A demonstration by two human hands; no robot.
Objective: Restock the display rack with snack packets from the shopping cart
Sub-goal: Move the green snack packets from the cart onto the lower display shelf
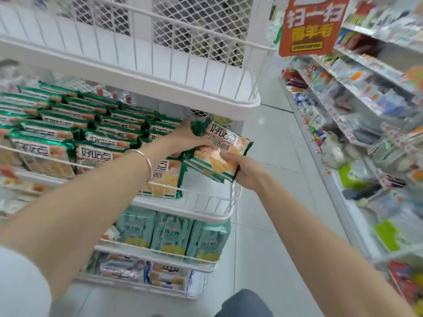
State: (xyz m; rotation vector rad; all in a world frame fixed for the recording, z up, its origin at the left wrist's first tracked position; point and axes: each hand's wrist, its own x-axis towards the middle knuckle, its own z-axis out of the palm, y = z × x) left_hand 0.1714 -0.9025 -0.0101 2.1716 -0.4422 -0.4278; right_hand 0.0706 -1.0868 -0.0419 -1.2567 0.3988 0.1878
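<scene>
Currently: green snack packets (231, 139), a small stack, are held tilted over the right end of the display rack's middle shelf (206, 217), beside the stocked rows of matching packets (68, 124). The right hand (245, 171) grips the lower end with its thumb on top. The left hand (187, 139) pinches the upper edge. There is a silver bangle (148, 167) on the left wrist.

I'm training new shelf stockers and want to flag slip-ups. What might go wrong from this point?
1. The held packets are a stack. The right hand grips one end and the left hand holds the top, near the rack corner. A lower packet may slip out onto the floor.
2. That tier is already packed with rows. Pushing more in may crush them or topple the front packet leaning at the wire rail.
</scene>
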